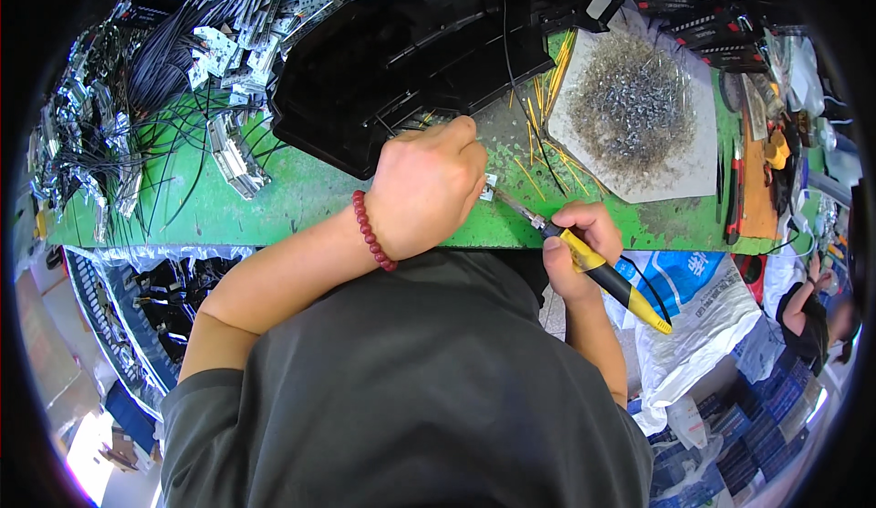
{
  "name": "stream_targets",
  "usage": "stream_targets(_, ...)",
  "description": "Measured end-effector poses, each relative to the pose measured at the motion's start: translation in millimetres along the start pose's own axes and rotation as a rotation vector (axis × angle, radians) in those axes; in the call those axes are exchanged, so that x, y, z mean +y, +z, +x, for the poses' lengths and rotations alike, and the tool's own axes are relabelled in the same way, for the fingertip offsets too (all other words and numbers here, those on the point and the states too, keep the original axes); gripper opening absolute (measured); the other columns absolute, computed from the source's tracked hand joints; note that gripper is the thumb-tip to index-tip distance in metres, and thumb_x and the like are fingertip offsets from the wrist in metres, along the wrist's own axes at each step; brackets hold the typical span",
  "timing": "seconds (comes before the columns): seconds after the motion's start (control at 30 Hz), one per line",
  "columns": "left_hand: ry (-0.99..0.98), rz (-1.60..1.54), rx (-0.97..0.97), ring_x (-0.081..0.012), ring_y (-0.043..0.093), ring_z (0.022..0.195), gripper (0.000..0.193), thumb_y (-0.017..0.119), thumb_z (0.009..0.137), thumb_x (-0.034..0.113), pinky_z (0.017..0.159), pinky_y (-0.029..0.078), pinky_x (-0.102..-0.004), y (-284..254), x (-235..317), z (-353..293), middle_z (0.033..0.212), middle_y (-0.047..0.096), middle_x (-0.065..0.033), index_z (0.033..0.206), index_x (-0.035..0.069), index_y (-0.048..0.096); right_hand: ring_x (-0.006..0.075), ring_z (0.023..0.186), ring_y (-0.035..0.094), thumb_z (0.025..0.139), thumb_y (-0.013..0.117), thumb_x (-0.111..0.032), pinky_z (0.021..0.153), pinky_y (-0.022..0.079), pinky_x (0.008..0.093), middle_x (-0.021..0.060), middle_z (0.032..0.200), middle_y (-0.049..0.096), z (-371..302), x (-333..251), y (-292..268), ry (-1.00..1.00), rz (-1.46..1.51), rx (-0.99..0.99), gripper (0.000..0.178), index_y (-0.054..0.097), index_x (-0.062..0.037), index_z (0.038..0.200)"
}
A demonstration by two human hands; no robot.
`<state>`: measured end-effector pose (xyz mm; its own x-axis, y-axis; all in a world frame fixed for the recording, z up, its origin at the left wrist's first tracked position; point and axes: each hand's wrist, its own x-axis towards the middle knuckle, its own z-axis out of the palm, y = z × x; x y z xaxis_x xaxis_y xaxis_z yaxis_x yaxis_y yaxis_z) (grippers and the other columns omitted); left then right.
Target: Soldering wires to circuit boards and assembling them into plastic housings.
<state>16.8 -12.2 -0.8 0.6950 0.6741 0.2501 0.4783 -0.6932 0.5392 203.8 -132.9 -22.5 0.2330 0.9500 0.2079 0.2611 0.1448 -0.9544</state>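
My left hand (431, 184), a red bead bracelet at its wrist, is closed at the near edge of a large black plastic housing (342, 61). Its fingers curl out of sight, so what they hold is hidden. A small white piece (490, 185) shows just beside them. In my right hand (573, 280) is a yellow and black soldering iron (630, 295), gripped between thumb and fingers. The iron slants up and left, its tip close to the white piece; I cannot tell whether they touch. A thin black cable (507, 38) hangs across the housing.
Right of the housing, a white sheet (662, 185) bears a heap of small metal bits (631, 98). Thin yellow sticks (537, 98) lie beside it. Metal strips with black wires (239, 157) crowd the left. Red-handled pliers (735, 200) lie at right; another person (803, 312) is beyond.
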Motion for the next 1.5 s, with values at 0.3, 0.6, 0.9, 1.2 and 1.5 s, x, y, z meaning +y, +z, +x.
stream_targets(0.3, 0.008, 0.003, -0.001, -0.0264, 0.057, 0.063, 0.015, 0.068, 0.072, 0.009, 0.057, 0.048, -0.0359, 0, -1, 1, 0.076, 0.052, -0.0079, 0.069, 0.005, 0.054, 0.0075, 0.053, 0.043, 0.077, 0.071, -0.018, 0.048, 0.033, 0.0228, 0.004, 0.067, 0.054, -3, 4, -3, -0.043, 0.012, 0.006, 0.025, 0.055, -0.0015, 0.085)
stream_targets(0.6, 0.021, -0.008, 0.011, -0.0261, 0.057, 0.062, 0.014, 0.068, 0.072, 0.009, 0.056, 0.048, -0.0355, 1, -2, 0, 0.075, 0.052, -0.0076, 0.069, 0.005, 0.055, 0.0076, 0.072, 0.048, 0.082, 0.073, -0.014, 0.063, 0.039, 0.0224, 0.0062, 0.087, 0.056, -9, 2, 4, 0.075, 0.177, 0.199, 0.032, 0.052, -0.0016, 0.101)
stream_targets(0.9, 0.033, 0.037, 0.0, -0.0257, 0.057, 0.063, 0.013, 0.069, 0.071, 0.009, 0.057, 0.048, -0.0354, -3, 0, 0, 0.075, 0.052, -0.0071, 0.068, 0.006, 0.057, 0.0105, 0.059, 0.059, 0.086, 0.071, -0.011, 0.053, 0.047, 0.0231, 0.0087, 0.077, 0.065, 0, 10, 1, -0.099, -0.002, 0.157, 0.025, 0.06, 0.001, 0.106)
stream_targets(1.2, 0.031, 0.025, -0.036, -0.0267, 0.059, 0.066, 0.012, 0.07, 0.071, 0.01, 0.06, 0.049, -0.0365, -4, -1, 2, 0.077, 0.054, -0.0073, 0.072, 0.006, 0.058, 0.0228, 0.059, 0.056, 0.071, 0.076, -0.008, 0.052, 0.042, 0.0355, 0.0049, 0.071, 0.059, 32, 4, 13, -0.363, -0.407, -0.165, 0.035, 0.062, -0.0126, 0.102)
stream_targets(1.5, -0.001, -0.039, -0.002, -0.0281, 0.06, 0.067, 0.012, 0.069, 0.073, 0.009, 0.06, 0.049, -0.0372, -5, 0, -1, 0.078, 0.056, -0.0076, 0.073, 0.005, 0.058, 0.0275, 0.069, 0.064, 0.067, 0.079, -0.003, 0.058, 0.049, 0.0338, 0.0111, 0.089, 0.068, 32, 1, 20, -0.387, -0.52, -0.226, 0.049, 0.055, -0.0113, 0.108)
